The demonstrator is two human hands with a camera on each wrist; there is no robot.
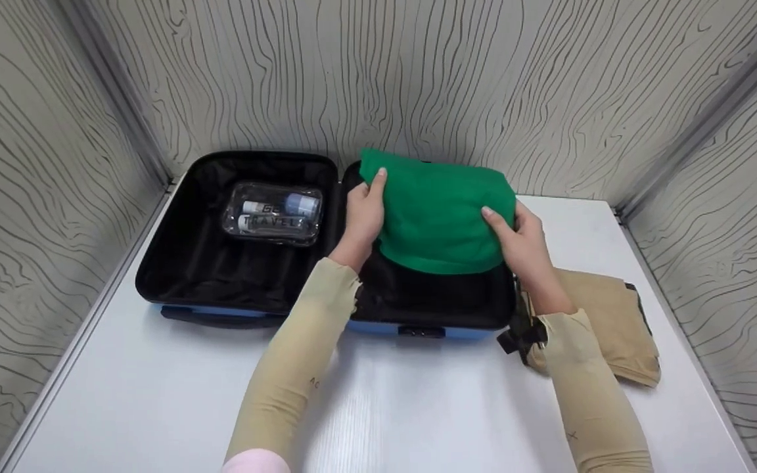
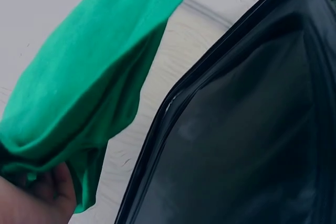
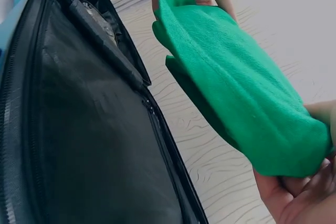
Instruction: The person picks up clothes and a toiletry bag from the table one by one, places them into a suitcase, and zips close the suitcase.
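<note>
A folded green cloth garment (image 1: 441,220) is held up above the right half of an open suitcase (image 1: 431,302). My left hand (image 1: 363,213) grips its left side, thumb on the face toward me. On the opposite side my right hand (image 1: 524,243) pinches the edge, thumb in front and fingers behind. In the right wrist view, the folded layers of the green garment (image 3: 236,82) hang between both hands, apart from the suitcase (image 3: 105,129). The left wrist view shows loose folds of the garment (image 2: 89,77) over the left fingers (image 2: 63,187). Its exact kind cannot be made out.
A clear travel pouch (image 1: 273,213) with small bottles lies in the suitcase's left half. Right of the suitcase, a folded tan garment (image 1: 608,322) rests on the white table (image 1: 411,407), partly behind the right forearm. Patterned walls (image 1: 378,79) enclose the back and sides.
</note>
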